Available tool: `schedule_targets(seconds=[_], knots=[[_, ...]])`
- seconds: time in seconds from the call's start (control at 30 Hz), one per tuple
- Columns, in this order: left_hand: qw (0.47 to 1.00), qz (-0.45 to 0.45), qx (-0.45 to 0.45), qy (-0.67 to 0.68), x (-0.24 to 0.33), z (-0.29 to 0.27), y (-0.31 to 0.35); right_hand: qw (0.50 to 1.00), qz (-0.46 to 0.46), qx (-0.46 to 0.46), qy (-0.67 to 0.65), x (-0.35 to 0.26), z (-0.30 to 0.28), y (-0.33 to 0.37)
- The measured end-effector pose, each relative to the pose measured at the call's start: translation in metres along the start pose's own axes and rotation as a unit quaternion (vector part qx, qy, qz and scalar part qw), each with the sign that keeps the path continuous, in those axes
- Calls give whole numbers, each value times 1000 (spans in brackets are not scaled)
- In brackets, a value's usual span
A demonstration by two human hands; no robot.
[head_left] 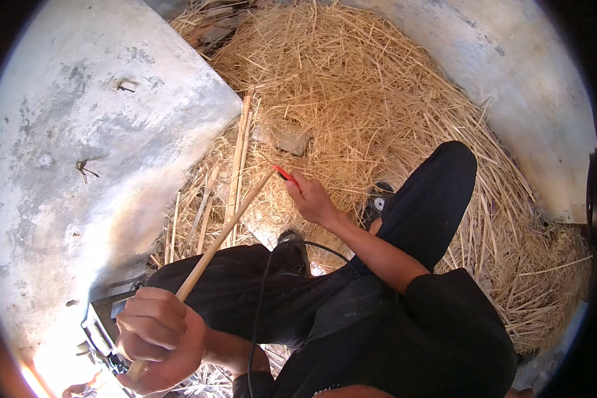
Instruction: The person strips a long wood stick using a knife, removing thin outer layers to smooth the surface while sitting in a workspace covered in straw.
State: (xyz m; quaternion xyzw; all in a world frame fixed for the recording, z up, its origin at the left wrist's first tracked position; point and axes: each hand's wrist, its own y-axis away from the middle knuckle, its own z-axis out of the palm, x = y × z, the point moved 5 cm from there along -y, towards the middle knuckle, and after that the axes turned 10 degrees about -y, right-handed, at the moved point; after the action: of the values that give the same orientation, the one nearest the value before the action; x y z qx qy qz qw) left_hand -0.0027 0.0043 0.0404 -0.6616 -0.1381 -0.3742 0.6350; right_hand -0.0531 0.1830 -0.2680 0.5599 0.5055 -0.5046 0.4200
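Gripping the stick near its lower end, the left hand is wrapped closed between seven and eight o'clock; a firm, steady hold there should serve best. The stick slants over the left thigh, its tip just off centre toward half past ten. There the right hand pinches a red tool, touching or nearly touching the tip; small, controlled movements, with fingers clear of that end, seem wise. Strips lie near, toward ten o'clock; straw spreads beyond, at one.
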Motion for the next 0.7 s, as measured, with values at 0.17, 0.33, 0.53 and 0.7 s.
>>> schedule_targets(seconds=[0.17,0.33,0.53,0.7], knots=[[999,12,40,4,1,6,-3,995,75,13,63,-8,0,3],[972,-47,231,-21,5,-9,-6,997,14,14,-73,-25,-4,14],[911,-95,391,-91,1,-27,4,971,156,10,179,-2,-8,8],[982,-52,180,-22,-1,-20,1,997,-37,61,32,-17,-6,7]])
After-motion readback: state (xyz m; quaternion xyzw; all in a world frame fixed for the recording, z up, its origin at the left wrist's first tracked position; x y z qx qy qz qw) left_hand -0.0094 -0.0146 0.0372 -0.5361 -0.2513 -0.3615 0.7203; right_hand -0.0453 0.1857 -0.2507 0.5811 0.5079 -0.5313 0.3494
